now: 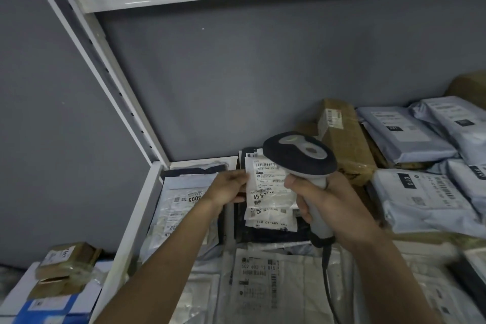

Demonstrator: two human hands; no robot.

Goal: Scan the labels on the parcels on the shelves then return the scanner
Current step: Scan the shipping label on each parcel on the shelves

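Hands at a shelf of parcels: left hand (228,187) pinches a crinkled white parcel (267,192) upright, right hand (326,202) grips the scanner (299,156) just above its label, whose creases could spoil the read.

Grey handheld barcode scanner with dark oval head (302,158) was upright, head aimed down at the white printed labels on a dark plastic parcel (265,187) tilted up over the shelf pile. Grey poly mailers (420,192) and a brown taped box (344,139) lay flat to the right.
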